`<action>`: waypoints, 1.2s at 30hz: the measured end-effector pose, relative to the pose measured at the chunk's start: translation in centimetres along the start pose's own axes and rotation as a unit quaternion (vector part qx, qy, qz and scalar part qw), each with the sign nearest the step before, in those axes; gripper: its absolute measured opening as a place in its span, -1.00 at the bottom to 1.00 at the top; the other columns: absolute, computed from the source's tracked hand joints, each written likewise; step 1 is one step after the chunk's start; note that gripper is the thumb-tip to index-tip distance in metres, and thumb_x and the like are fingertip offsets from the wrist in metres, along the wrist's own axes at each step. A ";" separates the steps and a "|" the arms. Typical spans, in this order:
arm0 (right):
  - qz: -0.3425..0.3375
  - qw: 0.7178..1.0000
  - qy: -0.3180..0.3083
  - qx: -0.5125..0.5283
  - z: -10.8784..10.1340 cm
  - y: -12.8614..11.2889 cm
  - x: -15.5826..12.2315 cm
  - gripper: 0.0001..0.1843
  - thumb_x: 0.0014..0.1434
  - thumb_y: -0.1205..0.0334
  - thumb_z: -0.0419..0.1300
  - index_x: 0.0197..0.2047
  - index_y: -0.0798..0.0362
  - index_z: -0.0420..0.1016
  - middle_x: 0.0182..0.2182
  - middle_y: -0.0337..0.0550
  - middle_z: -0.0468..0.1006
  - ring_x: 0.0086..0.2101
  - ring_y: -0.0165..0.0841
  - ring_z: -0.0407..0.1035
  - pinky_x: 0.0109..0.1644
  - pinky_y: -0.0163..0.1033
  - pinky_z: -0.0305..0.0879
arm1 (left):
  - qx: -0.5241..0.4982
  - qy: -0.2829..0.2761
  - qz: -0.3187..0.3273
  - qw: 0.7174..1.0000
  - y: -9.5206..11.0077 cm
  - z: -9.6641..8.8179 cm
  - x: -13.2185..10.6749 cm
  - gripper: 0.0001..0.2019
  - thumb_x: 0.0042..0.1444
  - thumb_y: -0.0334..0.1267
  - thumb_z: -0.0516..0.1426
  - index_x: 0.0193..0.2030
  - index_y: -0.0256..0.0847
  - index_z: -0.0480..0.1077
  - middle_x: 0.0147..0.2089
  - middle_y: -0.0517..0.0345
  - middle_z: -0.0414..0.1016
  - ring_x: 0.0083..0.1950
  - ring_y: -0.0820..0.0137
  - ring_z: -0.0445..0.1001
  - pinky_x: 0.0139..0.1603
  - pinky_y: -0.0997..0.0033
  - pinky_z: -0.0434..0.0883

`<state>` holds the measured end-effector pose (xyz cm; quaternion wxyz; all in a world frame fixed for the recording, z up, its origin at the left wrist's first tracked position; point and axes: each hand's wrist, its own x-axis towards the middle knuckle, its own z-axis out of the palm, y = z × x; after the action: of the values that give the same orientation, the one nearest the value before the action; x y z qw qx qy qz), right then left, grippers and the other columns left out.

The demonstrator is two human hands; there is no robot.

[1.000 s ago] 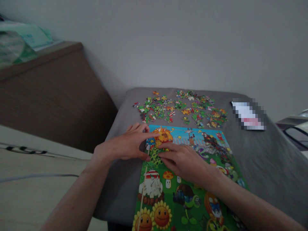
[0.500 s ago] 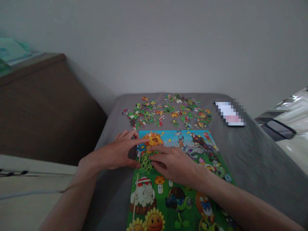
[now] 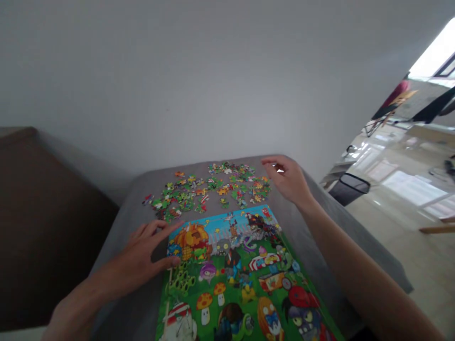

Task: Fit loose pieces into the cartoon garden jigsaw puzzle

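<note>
A colourful cartoon picture sheet lies on a grey-covered table. My left hand rests flat at the sheet's upper left corner, fingers stretched out, thumb touching its edge. A spread of several loose puzzle pieces lies beyond the sheet near the wall. My right hand hovers over the table's far right corner, just right of the pieces, fingers apart and slightly curled. A small bright thing shows behind its fingers; I cannot make it out.
A plain wall stands directly behind the table. A dark brown cabinet is at the left. To the right the floor is glossy, with a dark bin beside the table and chairs farther off.
My right hand has lifted off the sheet and reached to the far right corner of the table. The view has swung right. My left hand stays at the sheet's corner.
</note>
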<state>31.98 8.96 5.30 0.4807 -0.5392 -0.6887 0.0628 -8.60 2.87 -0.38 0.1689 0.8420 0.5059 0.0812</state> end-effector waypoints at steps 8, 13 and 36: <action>-0.011 0.985 -0.134 -0.105 1.8 8.4 -2.6 -0.73 0.22 0.27 0.16 -0.05 0.04 0.62 -0.08 0.03 0.64 -0.02 -0.11 0.47 0.16 0.06 0.32 | 0.032 0.125 -0.038 0.991 -0.8 0.4 1.9 -0.44 0.27 0.30 -0.09 0.22 0.16 0.44 0.12 0.03 0.39 0.19 0.00 0.31 0.24 -0.14 0.23; -0.032 0.970 -0.202 -0.130 1.6 9.5 -3.7 -0.64 0.25 0.19 0.22 0.09 0.07 0.58 0.05 0.11 0.56 0.09 -0.05 0.40 0.23 0.12 0.25 | 0.031 0.125 -0.051 0.990 -0.5 1.2 2.2 -0.46 0.29 0.26 -0.10 0.19 0.12 0.47 0.15 0.04 0.39 0.22 0.01 0.30 0.26 -0.15 0.21; -0.003 0.919 -0.337 -0.204 3.3 5.7 -4.6 -0.38 0.46 -0.15 -0.20 0.47 -0.17 0.08 0.48 0.06 -0.08 0.44 0.03 -0.22 0.40 0.28 -0.18 | 0.141 -0.050 0.062 0.987 9.6 1.8 18.7 -0.45 0.43 0.01 -0.17 0.44 -0.17 0.15 0.55 -0.05 -0.05 0.54 0.12 -0.07 0.47 -0.06 0.03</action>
<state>33.25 9.03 -2.66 0.0996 -0.5705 -0.8094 0.0977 8.71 14.84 0.85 0.0682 0.8902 0.4498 -0.0222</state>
